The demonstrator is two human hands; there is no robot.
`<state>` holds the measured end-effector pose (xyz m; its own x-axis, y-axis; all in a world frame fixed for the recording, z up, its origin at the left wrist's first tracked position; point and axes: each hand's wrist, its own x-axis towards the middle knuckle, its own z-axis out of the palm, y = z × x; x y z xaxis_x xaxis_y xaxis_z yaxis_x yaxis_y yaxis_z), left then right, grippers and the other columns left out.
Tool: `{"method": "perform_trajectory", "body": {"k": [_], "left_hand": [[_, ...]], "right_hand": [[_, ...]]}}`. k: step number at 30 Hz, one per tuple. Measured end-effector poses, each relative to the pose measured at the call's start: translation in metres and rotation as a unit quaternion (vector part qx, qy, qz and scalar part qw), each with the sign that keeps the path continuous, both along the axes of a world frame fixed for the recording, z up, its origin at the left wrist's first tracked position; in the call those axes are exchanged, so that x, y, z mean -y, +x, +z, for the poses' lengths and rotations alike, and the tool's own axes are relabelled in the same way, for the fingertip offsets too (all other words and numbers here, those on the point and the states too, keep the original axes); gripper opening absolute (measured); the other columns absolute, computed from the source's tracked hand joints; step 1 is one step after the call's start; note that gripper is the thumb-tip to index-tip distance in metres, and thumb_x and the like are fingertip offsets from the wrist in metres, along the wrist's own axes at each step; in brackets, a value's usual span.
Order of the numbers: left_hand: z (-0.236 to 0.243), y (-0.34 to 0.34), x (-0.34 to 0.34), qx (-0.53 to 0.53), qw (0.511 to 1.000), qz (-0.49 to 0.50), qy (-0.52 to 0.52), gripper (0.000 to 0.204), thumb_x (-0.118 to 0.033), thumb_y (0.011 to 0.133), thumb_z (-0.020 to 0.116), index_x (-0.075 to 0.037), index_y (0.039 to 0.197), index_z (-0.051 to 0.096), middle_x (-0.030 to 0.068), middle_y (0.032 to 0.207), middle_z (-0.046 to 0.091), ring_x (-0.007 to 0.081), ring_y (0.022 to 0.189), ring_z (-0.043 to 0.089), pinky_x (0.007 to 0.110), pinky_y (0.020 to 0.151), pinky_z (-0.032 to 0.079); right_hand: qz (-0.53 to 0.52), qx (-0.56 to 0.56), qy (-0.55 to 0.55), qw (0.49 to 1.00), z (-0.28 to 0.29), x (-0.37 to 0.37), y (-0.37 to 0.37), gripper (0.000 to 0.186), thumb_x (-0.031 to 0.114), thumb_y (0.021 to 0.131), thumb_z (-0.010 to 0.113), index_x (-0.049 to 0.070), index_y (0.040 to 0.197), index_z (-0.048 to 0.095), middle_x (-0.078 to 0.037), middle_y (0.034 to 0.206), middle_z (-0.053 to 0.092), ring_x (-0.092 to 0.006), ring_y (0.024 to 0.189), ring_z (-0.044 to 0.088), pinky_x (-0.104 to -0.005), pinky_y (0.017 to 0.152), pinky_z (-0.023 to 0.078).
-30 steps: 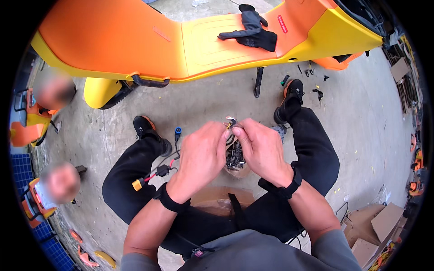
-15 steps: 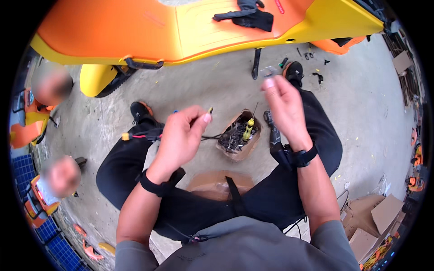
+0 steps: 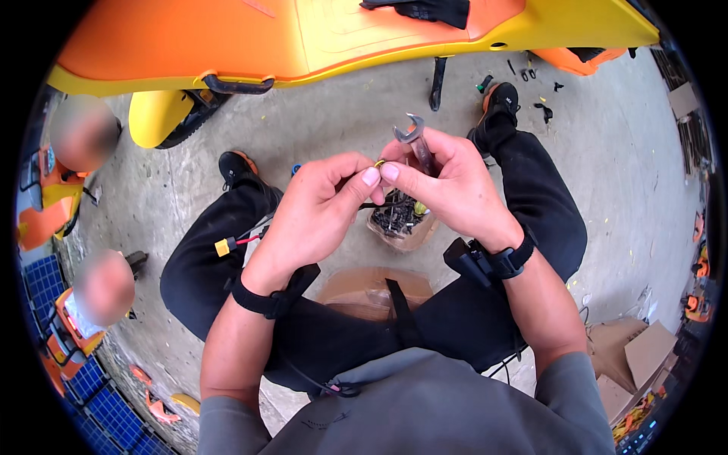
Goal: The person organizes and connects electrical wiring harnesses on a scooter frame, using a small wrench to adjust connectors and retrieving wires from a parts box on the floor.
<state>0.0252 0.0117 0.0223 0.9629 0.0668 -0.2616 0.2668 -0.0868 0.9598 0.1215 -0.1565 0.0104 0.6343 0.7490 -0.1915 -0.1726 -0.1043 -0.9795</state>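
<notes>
My two hands meet in the middle, over a small open carton (image 3: 406, 241) of dark screws. Between thumb and fingertips, my left hand (image 3: 315, 208) pinches a small yellow-and-dark piece (image 3: 380, 162), which looks like a cable end. The thumb of my right hand (image 3: 470, 189) touches that piece too. Held in the same right hand is a metal open-end wrench (image 3: 417, 140), jaw pointing up. Behind my left wrist hangs a yellow plug (image 3: 225, 246) on red and black wires. A screwdriver with a yellow-green handle (image 3: 421, 208) lies in the carton, mostly hidden by my right hand.
An orange and yellow vehicle body (image 3: 265, 42) spans the far side, with a black glove (image 3: 436, 10) on it. Small black parts (image 3: 544, 113) lie on the concrete floor at far right. A cardboard box (image 3: 629, 356) stands at right. Two people (image 3: 104, 292) are at left.
My right hand has come left and down with the wrench to meet my left hand at the small piece. The view has shifted slightly, and the screwdriver is now mostly covered.
</notes>
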Motion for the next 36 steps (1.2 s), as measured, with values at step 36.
{"method": "perform_trajectory", "body": {"k": [36], "left_hand": [[0.023, -0.007, -0.016, 0.178, 0.971, 0.158, -0.013, 0.01, -0.011, 0.096, 0.057, -0.002, 0.095, 0.06, -0.0011, 0.067, 0.055, 0.005, 0.054, 0.047, 0.019, 0.052, 0.036]], "right_hand": [[0.091, 0.385, -0.158, 0.905, -0.05, 0.004, 0.009, 0.016, 0.008, 0.081, 0.064, 0.001, 0.095, 0.061, -0.017, 0.09, 0.061, -0.0398, 0.084, 0.057, -0.0457, 0.07, 0.045]]}}
